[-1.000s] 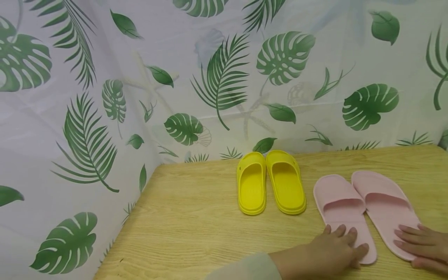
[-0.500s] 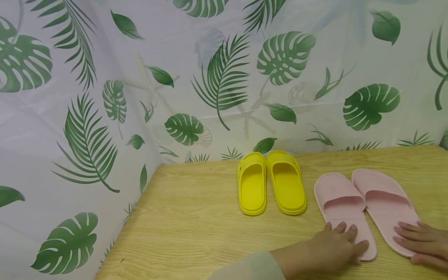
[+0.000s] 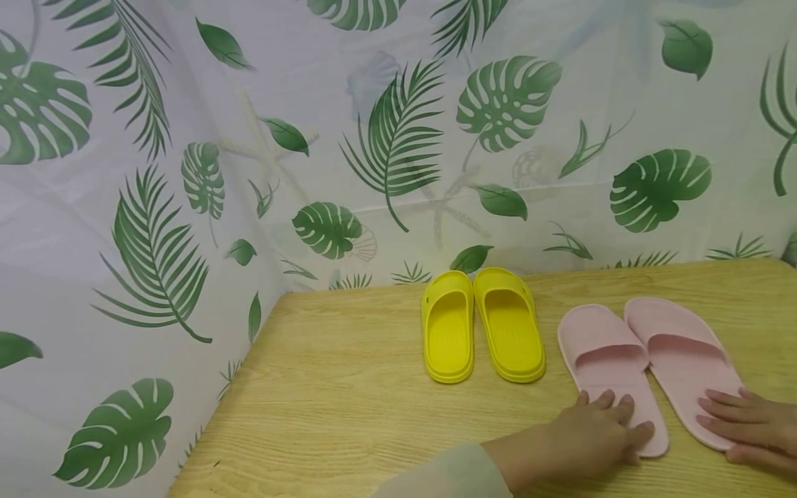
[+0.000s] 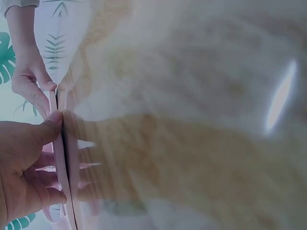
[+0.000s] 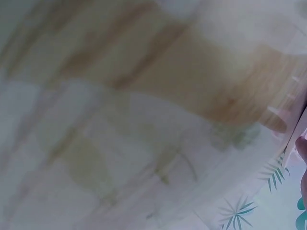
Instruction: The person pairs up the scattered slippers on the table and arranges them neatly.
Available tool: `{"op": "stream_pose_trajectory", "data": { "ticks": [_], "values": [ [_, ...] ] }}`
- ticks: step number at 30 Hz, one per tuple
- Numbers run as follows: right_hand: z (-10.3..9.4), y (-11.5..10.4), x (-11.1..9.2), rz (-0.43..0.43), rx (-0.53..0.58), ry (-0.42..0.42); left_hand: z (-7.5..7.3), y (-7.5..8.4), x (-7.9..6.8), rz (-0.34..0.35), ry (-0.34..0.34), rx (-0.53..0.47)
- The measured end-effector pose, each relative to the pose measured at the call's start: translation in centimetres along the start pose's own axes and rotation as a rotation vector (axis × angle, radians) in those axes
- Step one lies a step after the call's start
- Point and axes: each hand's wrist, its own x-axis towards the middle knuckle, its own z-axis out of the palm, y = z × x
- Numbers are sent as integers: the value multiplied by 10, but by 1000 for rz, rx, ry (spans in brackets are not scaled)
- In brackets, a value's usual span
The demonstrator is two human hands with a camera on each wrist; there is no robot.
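Note:
A pair of pink slippers lies on the wooden table at the right in the head view, toes toward the wall. On the heel half of the left pink slipper [image 3: 607, 335] rests my left hand [image 3: 591, 439], its fingers spread over the insole. My right hand [image 3: 756, 429] lies with nearly straight fingers on the heel half of the right pink slipper [image 3: 679, 325], its thumb by the heel edge. The left wrist view shows my left hand [image 4: 24, 167] from the side, thumb and fingertips touching the slipper. At the right wrist view's edge only part of my right hand [image 5: 303, 177] appears.
A pair of yellow slippers [image 3: 448, 332] stands left of the pink pair, toes near the back wall. White cloth [image 3: 398, 263] printed with green leaves covers the back and left sides. The wooden table [image 3: 336, 387] extends to the left. Its glossy surface shows reflections in both wrist views.
The pink slippers have slid slightly away from me toward the back wall, with both hands moving along on them. The yellow slippers have stayed in place.

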Motion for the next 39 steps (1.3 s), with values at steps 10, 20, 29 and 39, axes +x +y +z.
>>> {"op": "stream_pose_trajectory", "data": {
  "ticks": [10,20,29,39],
  "values": [
    [2,6,0,-5,21,6,-1,-3,3,-22,-27,-28],
    [4,9,1,19,29,19,-1,-4,6,-25,-23,-5],
    [5,10,5,0,-15,3,0,7,7,-94,-27,107],
    [13,-11,3,226,20,92,2,12,9,-126,26,123]
  ]
}}
